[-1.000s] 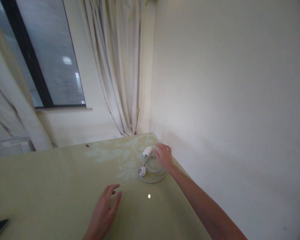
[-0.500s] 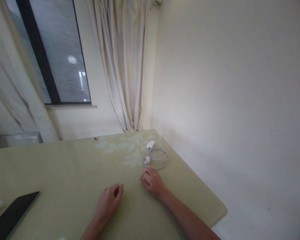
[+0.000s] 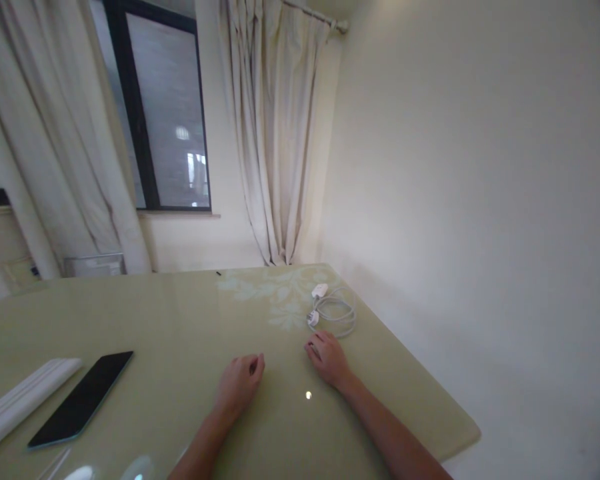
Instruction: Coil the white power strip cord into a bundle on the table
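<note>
A coiled white cable with a white plug and adapter (image 3: 333, 309) lies near the far right corner of the pale green glass table (image 3: 155, 320). My right hand (image 3: 329, 359) rests on the table a little in front of the coil, not touching it, fingers loosely curled and nothing in them. My left hand (image 3: 240, 383) rests on the table to its left, fingers curled under, holding nothing that I can see.
A black phone or tablet (image 3: 83, 398) lies face up at the left, beside a white ribbed bar (image 3: 23, 400). The table's right edge runs along a cream wall. Curtains (image 3: 273, 133) and a window (image 3: 165, 113) stand behind.
My right hand has let go of the cable coil and drawn back toward me. My left hand's fingers have curled in. The view has swung left, revealing the dark device and white bar.
</note>
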Available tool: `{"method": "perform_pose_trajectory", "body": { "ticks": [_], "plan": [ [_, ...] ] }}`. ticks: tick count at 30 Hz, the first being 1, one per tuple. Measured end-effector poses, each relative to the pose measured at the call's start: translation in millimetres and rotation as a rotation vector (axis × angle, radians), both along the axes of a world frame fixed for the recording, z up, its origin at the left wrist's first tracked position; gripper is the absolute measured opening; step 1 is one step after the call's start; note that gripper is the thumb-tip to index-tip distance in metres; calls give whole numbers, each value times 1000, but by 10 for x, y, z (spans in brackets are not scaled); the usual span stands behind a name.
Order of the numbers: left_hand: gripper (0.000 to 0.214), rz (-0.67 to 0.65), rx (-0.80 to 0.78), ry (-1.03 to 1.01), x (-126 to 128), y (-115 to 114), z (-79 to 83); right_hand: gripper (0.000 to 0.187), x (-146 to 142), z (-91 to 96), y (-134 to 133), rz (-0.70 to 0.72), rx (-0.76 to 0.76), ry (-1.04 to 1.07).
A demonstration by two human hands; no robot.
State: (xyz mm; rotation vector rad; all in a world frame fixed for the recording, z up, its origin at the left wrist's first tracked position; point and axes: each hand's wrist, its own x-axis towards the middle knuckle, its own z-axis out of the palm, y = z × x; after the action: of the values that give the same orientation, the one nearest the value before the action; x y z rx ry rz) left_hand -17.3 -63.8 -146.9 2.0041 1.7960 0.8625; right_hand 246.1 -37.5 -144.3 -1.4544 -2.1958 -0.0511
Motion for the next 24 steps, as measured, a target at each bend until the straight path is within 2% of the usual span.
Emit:
{"method": "perform_pose_trajectory", "body": {
  "ticks": [2,4,8,10,11,14,17,24],
  "plan": [
    [46,-17,-3,11,13,7,-8,21,23,-9,37,-9,27,6],
    [45,-31,-6,27,28,14,-11,29,50,-8,112,-26,76,-12],
    [45,-46,-19,59,47,20,-5,69,89,18,350,-173,119,-86],
    [45,-49,-27,70,47,19,-5,87,93,25,462,-295,50,-97],
    [46,-50,-30,75,45,19,-6,89,92,24,504,-350,0,-92],
    [46,-54,-32,89,33,22,-13,71,89,15,559,-442,-117,-72],
    [47,-53,-29,96,21,31,-16,53,98,14,554,-442,-137,-73],
    [46,-45,-27,100,20,45,4,52,219,27,542,-373,-141,-50]
  ]
}}
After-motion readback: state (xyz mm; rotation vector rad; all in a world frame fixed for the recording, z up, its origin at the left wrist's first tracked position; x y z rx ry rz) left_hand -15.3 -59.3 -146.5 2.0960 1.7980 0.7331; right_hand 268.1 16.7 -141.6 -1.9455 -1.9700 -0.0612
